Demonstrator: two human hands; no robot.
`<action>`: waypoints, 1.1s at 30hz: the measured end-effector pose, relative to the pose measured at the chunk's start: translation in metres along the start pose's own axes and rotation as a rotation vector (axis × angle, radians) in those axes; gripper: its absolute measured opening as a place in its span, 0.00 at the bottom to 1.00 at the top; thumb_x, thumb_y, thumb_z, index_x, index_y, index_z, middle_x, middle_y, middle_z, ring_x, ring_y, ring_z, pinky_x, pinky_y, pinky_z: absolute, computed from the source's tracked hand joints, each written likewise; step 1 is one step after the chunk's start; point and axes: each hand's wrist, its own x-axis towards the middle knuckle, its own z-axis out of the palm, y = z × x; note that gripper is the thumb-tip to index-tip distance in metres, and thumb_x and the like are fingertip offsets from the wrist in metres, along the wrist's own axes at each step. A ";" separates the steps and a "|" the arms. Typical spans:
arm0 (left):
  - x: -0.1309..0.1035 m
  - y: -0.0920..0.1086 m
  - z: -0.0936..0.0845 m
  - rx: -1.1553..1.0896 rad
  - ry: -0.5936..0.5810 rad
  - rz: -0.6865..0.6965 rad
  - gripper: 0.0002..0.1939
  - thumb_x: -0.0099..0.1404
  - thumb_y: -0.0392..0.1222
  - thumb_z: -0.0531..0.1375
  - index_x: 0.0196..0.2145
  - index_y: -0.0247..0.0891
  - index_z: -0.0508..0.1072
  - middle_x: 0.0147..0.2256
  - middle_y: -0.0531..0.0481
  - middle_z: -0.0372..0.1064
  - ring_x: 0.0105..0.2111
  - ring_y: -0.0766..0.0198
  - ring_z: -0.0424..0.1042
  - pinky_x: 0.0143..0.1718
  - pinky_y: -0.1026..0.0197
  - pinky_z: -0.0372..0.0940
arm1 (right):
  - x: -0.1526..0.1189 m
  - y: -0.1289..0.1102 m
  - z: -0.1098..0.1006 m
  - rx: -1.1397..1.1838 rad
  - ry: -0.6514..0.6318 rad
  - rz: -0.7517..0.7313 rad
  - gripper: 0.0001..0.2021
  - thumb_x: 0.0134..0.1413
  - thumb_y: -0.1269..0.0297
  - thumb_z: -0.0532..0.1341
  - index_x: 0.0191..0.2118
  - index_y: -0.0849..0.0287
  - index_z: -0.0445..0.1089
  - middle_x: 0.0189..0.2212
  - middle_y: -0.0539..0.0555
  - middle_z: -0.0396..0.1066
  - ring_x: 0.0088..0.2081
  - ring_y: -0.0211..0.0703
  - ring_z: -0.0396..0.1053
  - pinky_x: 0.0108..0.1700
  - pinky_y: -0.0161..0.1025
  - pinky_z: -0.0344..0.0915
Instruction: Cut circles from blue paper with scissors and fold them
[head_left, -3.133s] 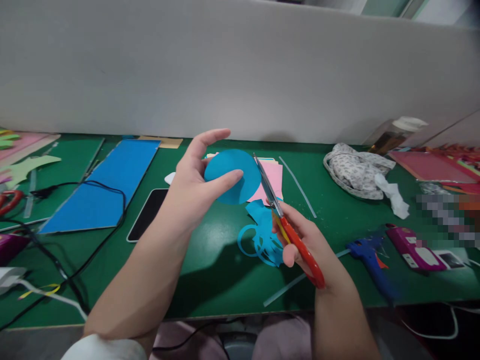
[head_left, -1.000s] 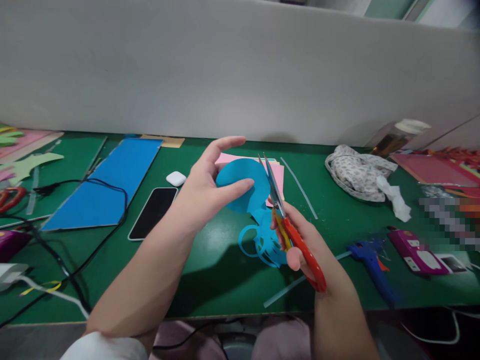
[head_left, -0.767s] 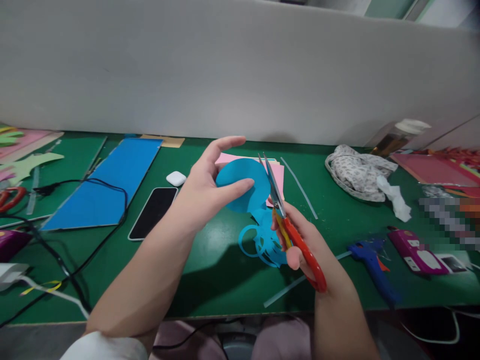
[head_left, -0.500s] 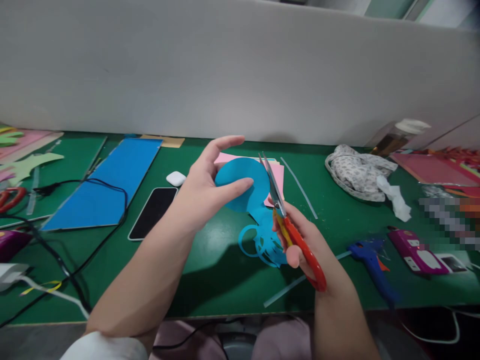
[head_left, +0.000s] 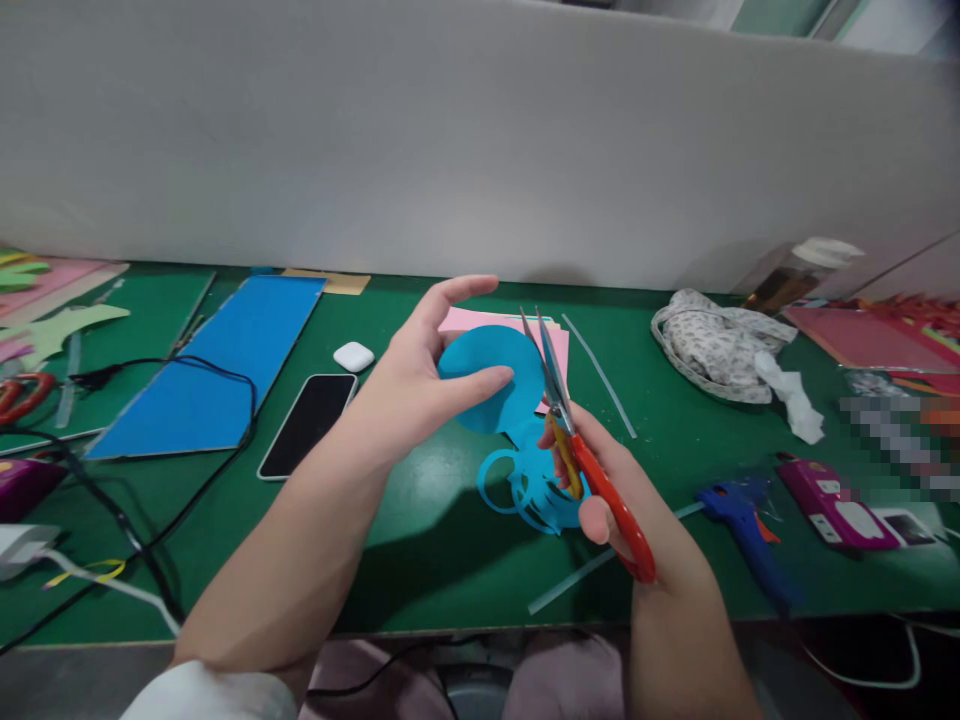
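A round piece of blue paper is pinched in my left hand, thumb lying across its face and some fingers hidden behind it. My right hand grips a pair of scissors with red and yellow handles. Their blades stand slightly apart at the disc's right edge. Below, curled blue paper offcuts lie on the green table. Behind the disc rests a stack of pink paper.
To the left are a phone, a white case, a blue board and a black cable. To the right lie a patterned cloth bundle, a blue glue gun and a purple box. A grey partition stands behind.
The blue disc and my left hand have shifted slightly right and down. The scissors stay at the disc's right edge, their blades a little wider apart.
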 end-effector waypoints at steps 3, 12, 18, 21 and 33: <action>0.000 0.001 0.000 -0.015 -0.015 -0.015 0.32 0.54 0.37 0.66 0.55 0.51 0.63 0.27 0.57 0.70 0.24 0.66 0.72 0.21 0.67 0.68 | 0.001 -0.002 0.000 0.061 -0.008 0.034 0.45 0.31 0.31 0.64 0.56 0.51 0.64 0.40 0.57 0.67 0.39 0.51 0.67 0.36 0.43 0.68; 0.000 0.001 0.001 -0.025 -0.018 -0.020 0.32 0.54 0.38 0.66 0.55 0.51 0.63 0.27 0.57 0.70 0.24 0.66 0.73 0.22 0.67 0.69 | 0.000 -0.002 0.002 0.128 -0.004 0.058 0.46 0.29 0.29 0.63 0.55 0.51 0.65 0.38 0.55 0.67 0.36 0.47 0.66 0.33 0.40 0.67; 0.000 0.002 0.001 -0.001 -0.010 -0.010 0.31 0.54 0.38 0.66 0.55 0.51 0.63 0.27 0.57 0.70 0.24 0.66 0.72 0.21 0.67 0.68 | 0.000 0.000 0.002 0.165 -0.003 0.065 0.48 0.26 0.28 0.62 0.56 0.50 0.64 0.39 0.56 0.66 0.35 0.46 0.64 0.32 0.39 0.67; 0.000 0.001 0.000 0.022 0.006 0.002 0.32 0.54 0.37 0.65 0.56 0.51 0.63 0.27 0.57 0.70 0.24 0.65 0.72 0.22 0.66 0.68 | -0.001 0.002 0.002 0.214 -0.014 0.095 0.49 0.25 0.29 0.62 0.57 0.48 0.63 0.41 0.55 0.64 0.34 0.42 0.63 0.30 0.37 0.66; 0.003 0.000 0.003 -0.005 -0.045 -0.067 0.33 0.53 0.41 0.68 0.56 0.45 0.63 0.23 0.56 0.67 0.20 0.68 0.69 0.17 0.69 0.64 | 0.000 0.015 -0.001 0.089 0.085 0.038 0.45 0.36 0.30 0.60 0.58 0.53 0.62 0.38 0.54 0.66 0.31 0.40 0.64 0.32 0.37 0.66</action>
